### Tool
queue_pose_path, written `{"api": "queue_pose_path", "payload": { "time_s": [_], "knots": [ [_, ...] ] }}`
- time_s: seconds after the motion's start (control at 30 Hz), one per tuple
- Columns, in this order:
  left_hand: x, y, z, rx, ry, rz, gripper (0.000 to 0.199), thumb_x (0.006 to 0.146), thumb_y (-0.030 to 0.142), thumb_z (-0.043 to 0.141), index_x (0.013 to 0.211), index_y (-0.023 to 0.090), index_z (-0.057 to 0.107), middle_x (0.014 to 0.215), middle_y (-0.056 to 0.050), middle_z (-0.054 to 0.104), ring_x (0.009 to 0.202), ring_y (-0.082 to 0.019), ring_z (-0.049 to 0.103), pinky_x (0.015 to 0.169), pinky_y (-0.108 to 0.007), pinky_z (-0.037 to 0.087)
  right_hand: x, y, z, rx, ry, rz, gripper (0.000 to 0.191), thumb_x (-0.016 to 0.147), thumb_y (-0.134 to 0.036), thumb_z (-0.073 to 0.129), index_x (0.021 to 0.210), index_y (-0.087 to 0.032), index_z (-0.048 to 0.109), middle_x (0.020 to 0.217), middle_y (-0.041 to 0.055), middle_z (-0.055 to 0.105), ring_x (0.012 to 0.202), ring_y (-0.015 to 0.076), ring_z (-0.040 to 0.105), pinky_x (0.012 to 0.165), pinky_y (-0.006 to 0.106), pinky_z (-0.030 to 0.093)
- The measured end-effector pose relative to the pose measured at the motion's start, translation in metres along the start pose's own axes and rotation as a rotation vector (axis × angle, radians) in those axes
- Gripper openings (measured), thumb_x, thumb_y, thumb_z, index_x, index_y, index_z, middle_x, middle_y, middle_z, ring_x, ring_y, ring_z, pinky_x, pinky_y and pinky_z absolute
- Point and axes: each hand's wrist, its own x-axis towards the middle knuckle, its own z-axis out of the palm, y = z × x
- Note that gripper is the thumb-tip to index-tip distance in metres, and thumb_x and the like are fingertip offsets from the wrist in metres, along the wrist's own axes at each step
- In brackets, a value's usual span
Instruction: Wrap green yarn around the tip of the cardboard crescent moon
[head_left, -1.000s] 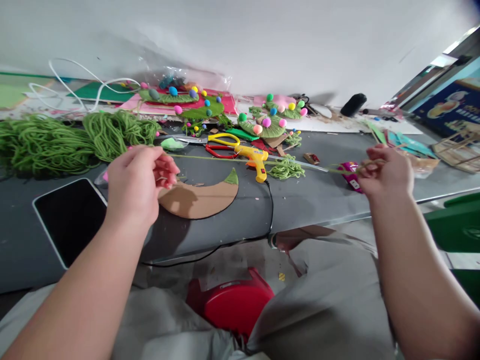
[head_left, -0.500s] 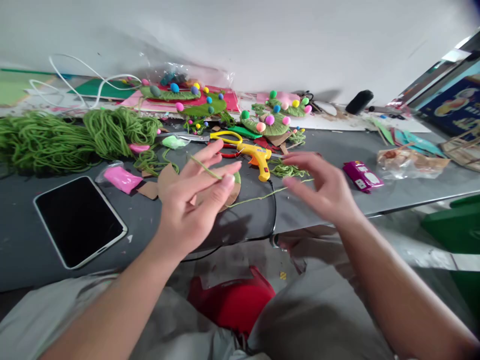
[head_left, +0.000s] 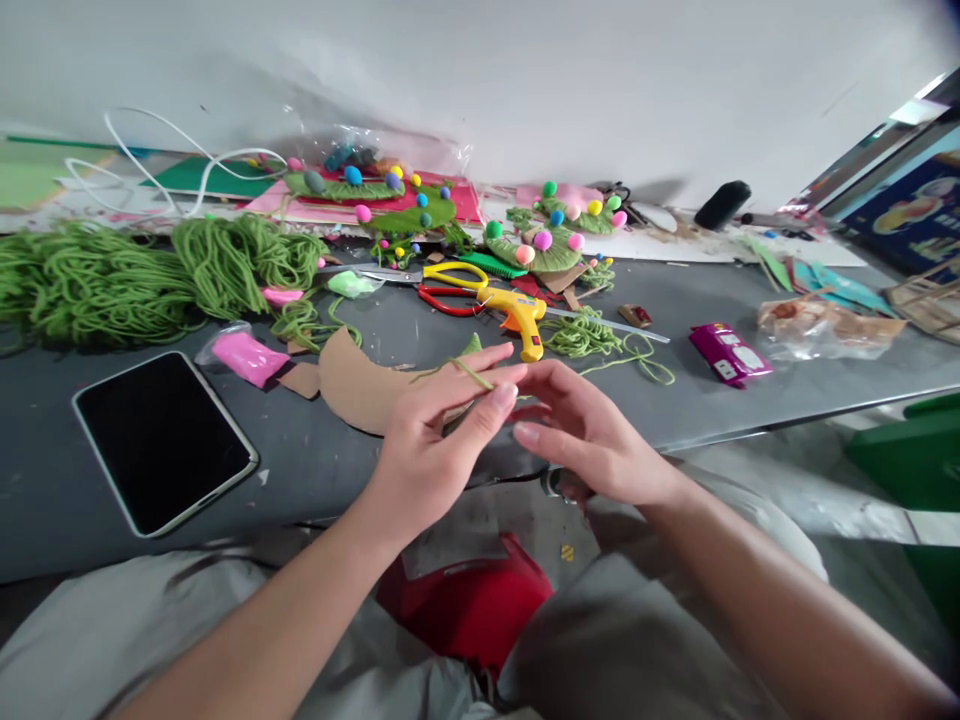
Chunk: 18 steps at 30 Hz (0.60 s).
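Observation:
My left hand [head_left: 442, 430] is closed, with a strand of green yarn [head_left: 474, 374] across its fingers. Beneath and beside it is a curved brown cardboard piece [head_left: 360, 388]; whether the hand grips the card is hidden. A green tip [head_left: 472, 345] shows just behind the fingers. My right hand [head_left: 585, 430] meets the left fingertips with its fingers curled; what lies between them is hidden. A loose heap of green yarn [head_left: 581, 335] lies behind it, one strand looping out to the right. Close behind both hands sits a yellow glue gun [head_left: 517, 318].
Thick green yarn bundles [head_left: 97, 290] lie left, behind a black-screened tablet [head_left: 165, 440] and a pink packet [head_left: 247, 357]. Yellow- and red-handled scissors [head_left: 454, 275] and pompom-dotted green shapes [head_left: 547, 250] are at the back. A purple packet [head_left: 727, 352] lies right. A red stool [head_left: 472, 610] stands below.
My right hand has come left and inward, from well apart to touching the left fingertips. The left hand has shifted right, uncovering more of the cardboard. A clear stick by the glue gun now shows.

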Motion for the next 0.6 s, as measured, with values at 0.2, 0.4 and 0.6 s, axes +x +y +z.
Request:
{"api": "queue_pose_path", "payload": {
  "time_s": [0.2,0.4,0.6],
  "knots": [
    [-0.004,-0.007,0.008,0.064,-0.014,0.032,0.022,0.097,0.032,0.071,0.117,0.032,0.080,0.143,-0.001,0.066,0.148,-0.024,0.046,0.123,-0.041,0.040,-0.004,-0.002,0.008,0.229,-0.112,0.177,0.046,0.097,-0.029,0.069,0.140,-0.023,0.053,0.099,0.0034,0.070,0.087,0.0132,0.068,0.078,0.025,0.057],
    [-0.003,-0.003,0.005,-0.121,-0.008,-0.153,0.017,0.097,0.038,0.071,0.105,0.030,0.083,0.114,-0.002,0.079,0.113,-0.019,0.070,0.099,-0.030,0.055,-0.009,-0.007,-0.013,-0.066,-0.050,0.190,0.027,0.100,-0.043,0.062,0.100,-0.017,0.070,0.069,-0.0032,0.051,0.056,0.0068,0.039,0.049,0.021,0.033],
    [0.005,-0.005,-0.004,-0.309,0.083,-0.281,0.019,0.093,0.044,0.075,0.096,0.026,0.082,0.087,-0.001,0.076,0.078,-0.012,0.069,0.072,-0.021,0.056,-0.014,-0.017,-0.049,-0.603,-0.122,0.184,0.020,0.097,-0.033,0.060,0.087,-0.018,0.068,0.067,-0.0028,0.051,0.060,0.0095,0.038,0.054,0.024,0.033]
  ]
}}
